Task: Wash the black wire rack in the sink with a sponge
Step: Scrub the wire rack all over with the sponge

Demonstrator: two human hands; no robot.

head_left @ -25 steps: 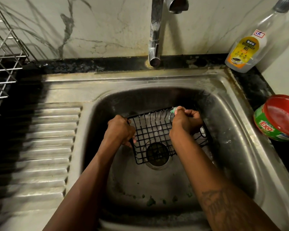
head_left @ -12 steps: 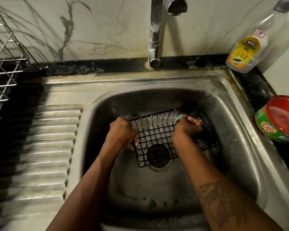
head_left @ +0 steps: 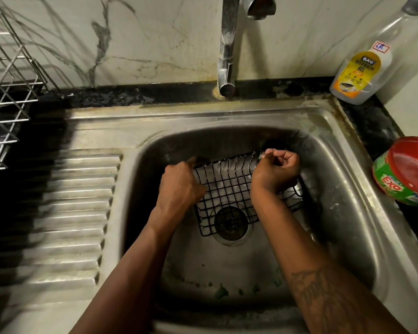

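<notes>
Rack of black wire sits in the sink over the drain. Left hand grips its 9 o'clock edge. Right hand, fingers curled, holds a barely visible sponge at its 1 o'clock corner.

I log a chrome tap at far centre, against a veined marble wall. Far right: dishwash gel bottle. Right: Exo tub, red lid. Far left: steel dish rack.
</notes>
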